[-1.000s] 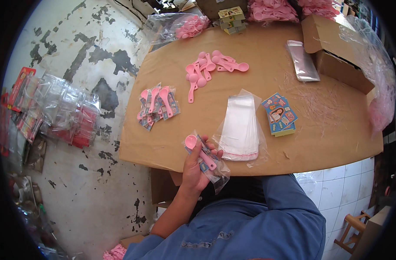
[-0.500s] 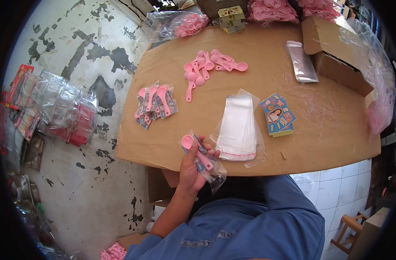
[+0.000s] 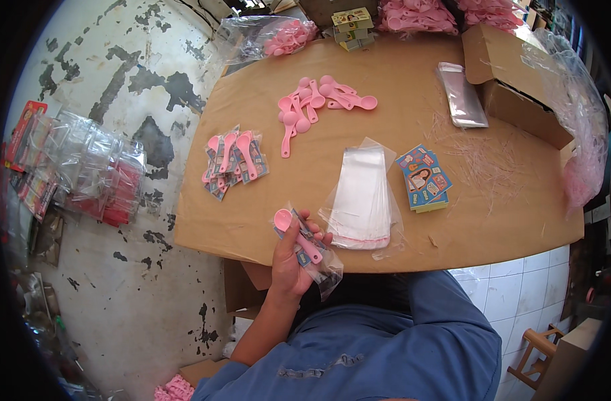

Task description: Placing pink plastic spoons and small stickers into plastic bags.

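I have the left hand point(image 3: 289, 264) closed around a pink spoon point(image 3: 309, 249) and a clear packet point(image 3: 330, 273) with a blue card point(image 3: 303, 258) in it, the thumb across the spoon's handle, at the near edge of the bench point(image 3: 252, 234). I cannot tell how the right hand stands; it is out of my sight. Just right of the left hand I see a fanned stack of clear sleeves point(image 3: 363, 194), then a pile of printed cards point(image 3: 422, 177). Farther off to the left lie packed spoons point(image 3: 248, 160), and beyond, a heap of loose pink spoons point(image 3: 317, 99). An open carton point(image 3: 519, 107) sits at the far right.
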`<state>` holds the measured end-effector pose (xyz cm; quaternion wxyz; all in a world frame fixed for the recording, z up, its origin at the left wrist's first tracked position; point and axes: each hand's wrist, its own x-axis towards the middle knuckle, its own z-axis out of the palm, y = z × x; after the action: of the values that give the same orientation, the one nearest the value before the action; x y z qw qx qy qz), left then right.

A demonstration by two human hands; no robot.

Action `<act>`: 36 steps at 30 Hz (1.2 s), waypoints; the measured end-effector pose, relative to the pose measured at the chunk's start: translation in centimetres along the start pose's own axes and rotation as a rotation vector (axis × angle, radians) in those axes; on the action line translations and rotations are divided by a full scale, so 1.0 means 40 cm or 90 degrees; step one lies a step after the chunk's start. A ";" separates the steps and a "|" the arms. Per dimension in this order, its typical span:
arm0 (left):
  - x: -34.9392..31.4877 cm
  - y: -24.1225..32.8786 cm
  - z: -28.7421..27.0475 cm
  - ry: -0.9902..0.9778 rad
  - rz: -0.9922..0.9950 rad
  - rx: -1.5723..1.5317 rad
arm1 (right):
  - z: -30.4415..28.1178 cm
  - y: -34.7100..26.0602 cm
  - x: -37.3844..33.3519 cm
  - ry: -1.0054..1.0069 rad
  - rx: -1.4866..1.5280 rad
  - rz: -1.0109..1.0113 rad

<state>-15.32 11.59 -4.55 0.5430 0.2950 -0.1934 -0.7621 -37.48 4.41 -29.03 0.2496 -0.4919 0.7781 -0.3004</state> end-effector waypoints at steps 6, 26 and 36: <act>0.000 -0.009 0.013 0.013 0.004 -0.009 | -0.007 -0.008 -0.002 -0.001 -0.006 -0.014; 0.002 -0.011 0.021 0.023 0.037 0.021 | 0.016 -0.088 -0.057 -0.033 0.000 -0.076; -0.004 -0.015 0.010 0.053 0.059 0.038 | 0.045 -0.128 -0.082 -0.048 0.006 -0.115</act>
<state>-15.97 11.93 -4.60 0.5760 0.3332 -0.2065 -0.7173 -31.81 5.30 -26.32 0.2527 -0.5699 0.7193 -0.3066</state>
